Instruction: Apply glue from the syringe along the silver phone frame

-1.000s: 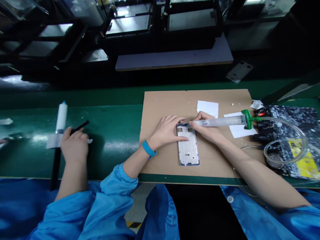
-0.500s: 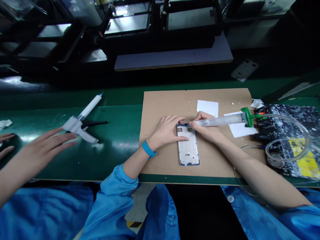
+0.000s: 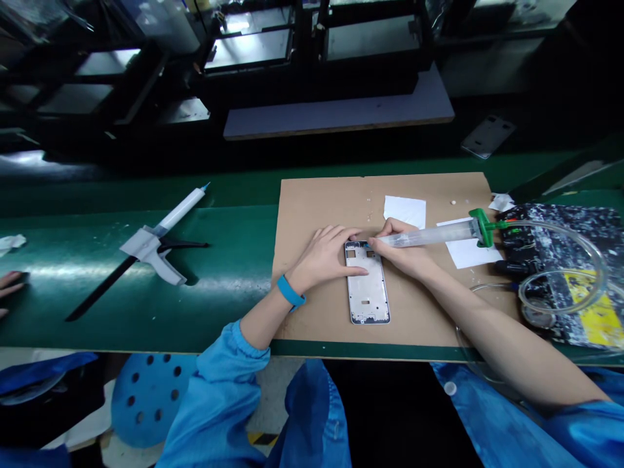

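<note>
A silver phone frame (image 3: 368,283) lies flat on a brown cardboard sheet (image 3: 322,195) on the green desk (image 3: 229,273). The left hand (image 3: 324,257) presses flat on the frame's upper left edge, fingers spread, holding nothing. The right hand (image 3: 402,250) has its grip closed around a clear syringe dispenser (image 3: 429,235), tip touching the frame's top edge. A glue gun (image 3: 156,237) lies well apart to the left, near a co-worker's fingertips (image 3: 8,286).

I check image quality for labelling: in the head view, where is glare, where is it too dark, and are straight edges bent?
Head view: glare streaks on the green belt; the shelves behind are dark; the belt edges bow from lens distortion; the phone frame is sharp.
</note>
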### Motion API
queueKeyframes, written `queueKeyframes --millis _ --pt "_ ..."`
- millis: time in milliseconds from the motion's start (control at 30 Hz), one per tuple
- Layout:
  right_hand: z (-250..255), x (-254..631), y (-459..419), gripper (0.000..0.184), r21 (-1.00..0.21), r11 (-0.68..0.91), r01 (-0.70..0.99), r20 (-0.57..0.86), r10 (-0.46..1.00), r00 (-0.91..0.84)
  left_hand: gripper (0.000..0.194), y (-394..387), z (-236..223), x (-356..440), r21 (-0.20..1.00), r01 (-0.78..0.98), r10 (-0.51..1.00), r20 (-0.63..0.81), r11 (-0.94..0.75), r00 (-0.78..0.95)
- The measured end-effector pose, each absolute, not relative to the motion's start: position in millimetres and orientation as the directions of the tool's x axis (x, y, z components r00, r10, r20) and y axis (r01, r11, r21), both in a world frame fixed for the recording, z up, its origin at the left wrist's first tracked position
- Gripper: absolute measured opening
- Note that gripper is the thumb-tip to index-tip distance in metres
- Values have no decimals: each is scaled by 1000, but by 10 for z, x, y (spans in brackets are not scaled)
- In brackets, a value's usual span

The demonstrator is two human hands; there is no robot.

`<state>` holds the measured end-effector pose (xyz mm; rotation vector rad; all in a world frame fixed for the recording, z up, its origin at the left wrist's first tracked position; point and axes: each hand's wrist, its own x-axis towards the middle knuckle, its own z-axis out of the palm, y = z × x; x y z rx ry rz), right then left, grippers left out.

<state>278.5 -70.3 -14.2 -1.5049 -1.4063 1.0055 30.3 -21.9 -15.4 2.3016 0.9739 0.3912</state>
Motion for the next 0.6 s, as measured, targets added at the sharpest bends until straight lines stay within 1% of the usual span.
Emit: queueKeyframes --millis 400,600 --pt "-141 2776 -706 43 -938 -48 342 -33 998 52 90 -219 -143 302 633 546 723 32 -548 690" --pt "-143 2776 -710 43 -945 -45 325 -31 998 49 92 -219 -140 307 638 544 723 31 -546 690"
